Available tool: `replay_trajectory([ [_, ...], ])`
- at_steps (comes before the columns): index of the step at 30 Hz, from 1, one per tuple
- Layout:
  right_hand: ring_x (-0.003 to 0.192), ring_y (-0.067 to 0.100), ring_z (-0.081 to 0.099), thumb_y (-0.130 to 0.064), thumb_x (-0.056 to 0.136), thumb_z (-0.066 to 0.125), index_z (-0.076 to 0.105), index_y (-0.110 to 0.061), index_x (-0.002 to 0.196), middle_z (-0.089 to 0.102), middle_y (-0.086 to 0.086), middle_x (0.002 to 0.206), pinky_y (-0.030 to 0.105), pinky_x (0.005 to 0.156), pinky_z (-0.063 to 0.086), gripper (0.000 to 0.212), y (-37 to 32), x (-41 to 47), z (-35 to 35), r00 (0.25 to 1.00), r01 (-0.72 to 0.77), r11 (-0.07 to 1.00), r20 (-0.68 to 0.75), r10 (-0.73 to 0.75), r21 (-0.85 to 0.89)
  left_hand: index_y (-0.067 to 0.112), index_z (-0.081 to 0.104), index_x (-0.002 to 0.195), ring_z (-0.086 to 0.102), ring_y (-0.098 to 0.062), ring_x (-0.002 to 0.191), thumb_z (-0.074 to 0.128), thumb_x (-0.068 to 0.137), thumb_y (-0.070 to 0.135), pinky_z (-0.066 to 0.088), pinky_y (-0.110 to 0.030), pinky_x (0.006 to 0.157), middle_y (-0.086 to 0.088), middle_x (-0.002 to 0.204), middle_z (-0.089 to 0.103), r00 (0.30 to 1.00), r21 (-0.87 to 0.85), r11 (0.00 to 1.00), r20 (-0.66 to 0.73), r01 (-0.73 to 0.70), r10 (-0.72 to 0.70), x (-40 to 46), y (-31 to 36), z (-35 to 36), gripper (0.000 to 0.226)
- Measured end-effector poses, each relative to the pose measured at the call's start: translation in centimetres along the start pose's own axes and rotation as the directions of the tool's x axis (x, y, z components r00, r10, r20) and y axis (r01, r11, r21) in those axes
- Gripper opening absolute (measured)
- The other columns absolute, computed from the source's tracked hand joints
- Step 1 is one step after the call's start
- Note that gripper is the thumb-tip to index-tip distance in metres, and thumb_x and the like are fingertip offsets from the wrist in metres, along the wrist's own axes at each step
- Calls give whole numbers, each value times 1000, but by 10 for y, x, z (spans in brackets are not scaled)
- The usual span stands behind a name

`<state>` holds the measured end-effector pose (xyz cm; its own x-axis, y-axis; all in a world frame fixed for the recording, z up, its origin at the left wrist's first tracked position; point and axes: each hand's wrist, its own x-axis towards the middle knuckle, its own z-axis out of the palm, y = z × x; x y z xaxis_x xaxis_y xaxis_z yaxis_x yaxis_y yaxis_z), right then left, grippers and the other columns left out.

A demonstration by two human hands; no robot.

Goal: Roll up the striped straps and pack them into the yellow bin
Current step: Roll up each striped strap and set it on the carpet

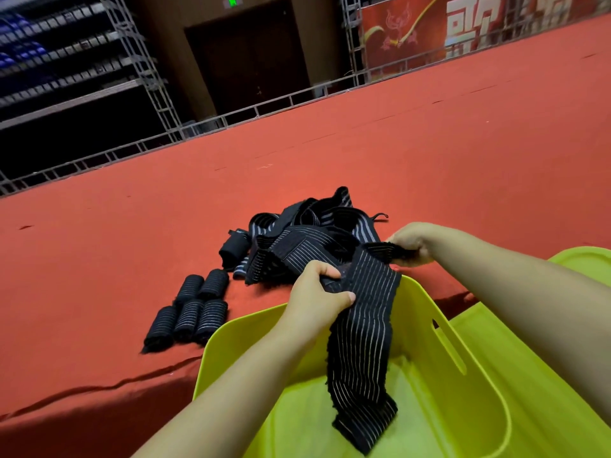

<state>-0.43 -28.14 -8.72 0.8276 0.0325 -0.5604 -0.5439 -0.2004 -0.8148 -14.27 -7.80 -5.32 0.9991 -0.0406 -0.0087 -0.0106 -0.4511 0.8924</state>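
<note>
Both hands (317, 292) (411, 242) on strap (360, 342) above yellow bin (463, 408)

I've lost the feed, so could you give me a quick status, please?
Left hand and right hand grip one unrolled strap over the yellow bin. Five rolls on the red cloth.

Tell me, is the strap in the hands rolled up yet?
Not yet. The strap hangs unrolled from the left hand and right hand, its loose end dangling into the bin.
</note>
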Motion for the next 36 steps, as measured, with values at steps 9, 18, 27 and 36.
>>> replay_trajectory([
  [9, 67, 18, 50, 7, 91, 32, 58, -5, 82, 52, 9, 87, 16, 41, 46, 29, -7, -35, -27, 973, 209, 699, -220, -76, 684, 19, 53, 98, 59, -16, 86, 73, 80, 6, 51, -28, 70, -5, 109, 60, 999, -11, 1000, -37, -22, 21, -5, 8, 8, 30],
  [18, 77, 25, 58, 8, 90, 35, 61, -2, 88, 56, 13, 96, 33, 55, 57, 27, -4, -90, -18, 952, 273, 409, -182, -248, 871, 15, 55, 99, 58, -14, 80, 75, 78, 1, 48, -25, 68, -6, 104, 58, 986, -175, 982, -142, 65, -90, -10, 1, 0, 32],
  [27, 73, 24, 64, 6, 85, 39, 65, 0, 93, 63, 14, 91, 30, 56, 58, 27, -3, -138, -7, 906, 266, 405, -83, -415, 875, 9, 63, 77, 55, -15, 67, 54, 96, 8, 41, -19, 46, -5, 74, 59, 981, -385, 920, -141, 70, -134, -26, 2, -16, 20],
  [36, 64, 13, 68, 1, 87, 45, 73, -6, 91, 68, 10, 90, 22, 55, 55, 30, -8, -189, 0, 806, 365, 604, 84, -585, 709, 13, 53, 68, 43, -14, 58, 57, 89, -3, 30, -22, 45, 1, 60, 49, 952, -362, 928, -244, 86, -184, -39, -6, -42, 27],
])
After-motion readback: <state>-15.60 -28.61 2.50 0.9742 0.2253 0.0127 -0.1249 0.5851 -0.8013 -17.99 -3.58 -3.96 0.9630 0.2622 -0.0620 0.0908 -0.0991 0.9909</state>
